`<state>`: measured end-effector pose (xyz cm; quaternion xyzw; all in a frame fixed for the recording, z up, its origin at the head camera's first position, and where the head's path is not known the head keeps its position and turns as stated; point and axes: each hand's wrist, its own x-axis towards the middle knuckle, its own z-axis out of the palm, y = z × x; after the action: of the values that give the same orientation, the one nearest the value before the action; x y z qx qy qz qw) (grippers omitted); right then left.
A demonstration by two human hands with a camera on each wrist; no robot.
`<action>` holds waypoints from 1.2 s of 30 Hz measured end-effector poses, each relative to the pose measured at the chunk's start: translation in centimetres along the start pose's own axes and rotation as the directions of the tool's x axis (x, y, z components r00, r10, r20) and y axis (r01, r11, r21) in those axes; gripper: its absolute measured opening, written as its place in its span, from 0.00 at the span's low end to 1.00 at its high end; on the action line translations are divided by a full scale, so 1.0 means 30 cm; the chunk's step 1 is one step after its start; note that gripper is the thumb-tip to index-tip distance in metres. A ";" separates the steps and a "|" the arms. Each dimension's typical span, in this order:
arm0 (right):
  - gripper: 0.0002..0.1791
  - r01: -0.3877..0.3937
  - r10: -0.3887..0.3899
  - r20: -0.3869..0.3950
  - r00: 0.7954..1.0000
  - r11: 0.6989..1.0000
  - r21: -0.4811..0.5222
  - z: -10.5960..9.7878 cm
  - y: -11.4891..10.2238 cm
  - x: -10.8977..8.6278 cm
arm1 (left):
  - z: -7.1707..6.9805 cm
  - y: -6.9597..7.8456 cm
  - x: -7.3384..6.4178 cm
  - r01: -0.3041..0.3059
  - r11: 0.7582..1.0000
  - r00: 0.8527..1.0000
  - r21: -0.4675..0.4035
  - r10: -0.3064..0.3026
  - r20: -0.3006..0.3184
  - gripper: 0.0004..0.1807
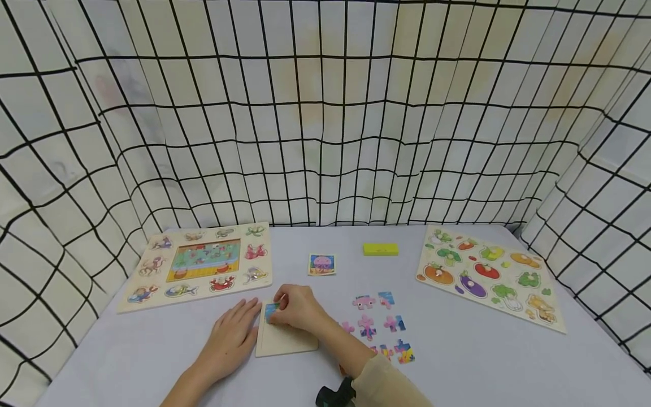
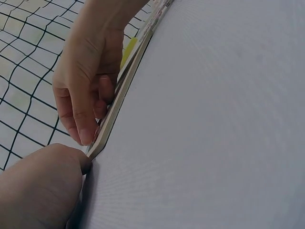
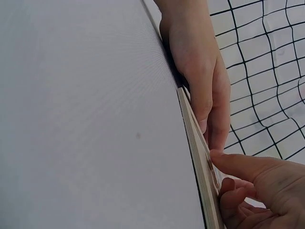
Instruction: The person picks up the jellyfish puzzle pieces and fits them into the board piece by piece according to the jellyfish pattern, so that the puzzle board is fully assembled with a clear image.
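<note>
A small wooden jigsaw tray (image 1: pixel 287 341) lies on the white table, its lower part showing bare wood. My left hand (image 1: pixel 231 339) lies with fairly straight fingers along the tray's left edge, touching it. At the upper left corner my right hand (image 1: pixel 299 308) pinches a blue jigsaw piece (image 1: pixel 270 311) against the tray; fingers partly cover the piece. To the right of the tray lie several loose pink and blue jigsaw pieces (image 1: pixel 367 326), some hidden behind the right forearm. In the right wrist view, the thumb of the right hand (image 3: pixel 269 188) meets the tray's edge (image 3: pixel 196 155).
A sea-animal puzzle board (image 1: pixel 203 285) stands at the back left, a vegetable puzzle board (image 1: pixel 500 265) at the back right. Between them are a small picture card (image 1: pixel 322 264) and a yellow block (image 1: pixel 380 249). Black netting (image 1: pixel 346 141) over white cloth surrounds the table.
</note>
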<state>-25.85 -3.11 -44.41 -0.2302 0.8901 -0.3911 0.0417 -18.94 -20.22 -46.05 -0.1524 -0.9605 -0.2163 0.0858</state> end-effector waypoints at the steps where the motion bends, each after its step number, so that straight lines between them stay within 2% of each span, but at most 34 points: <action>1: 0.17 -0.011 0.012 0.023 1.000 1.000 -0.004 -0.004 -0.002 0.000 | 0.001 -0.001 0.001 0.002 1.000 1.000 -0.002 -0.002 -0.001 0.24; 6: 0.19 -0.046 0.047 0.088 0.995 0.999 -0.008 -0.014 -0.009 0.002 | 0.005 -0.003 0.004 0.006 1.000 1.000 0.001 -0.006 -0.001 0.24; 13: 0.18 -0.041 0.042 0.039 0.998 0.999 -0.034 0.001 -0.002 -0.002 | 0.006 0.002 -0.001 0.004 1.000 1.000 0.006 -0.004 -0.004 0.25; 21: 0.20 -0.022 0.024 0.032 0.999 0.997 -0.074 0.000 -0.013 -0.001 | 0.001 0.005 -0.002 0.005 1.000 1.000 0.005 -0.005 -0.016 0.24; 27: 0.22 -0.021 0.024 0.049 0.999 0.998 -0.053 -0.011 -0.017 -0.002 | 0.005 0.001 0.000 0.017 1.000 1.000 0.004 -0.017 -0.015 0.24; 36: 0.26 -0.036 0.036 0.034 0.999 0.999 -0.005 -0.052 -0.021 0.003 | 0.012 -0.006 -0.003 0.012 1.000 1.000 -0.004 -0.012 -0.011 0.24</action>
<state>-26.09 -2.45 -42.88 -0.2207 0.8941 -0.3845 0.0636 -18.94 -20.24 -46.47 -0.1455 -0.9606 -0.2193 0.0895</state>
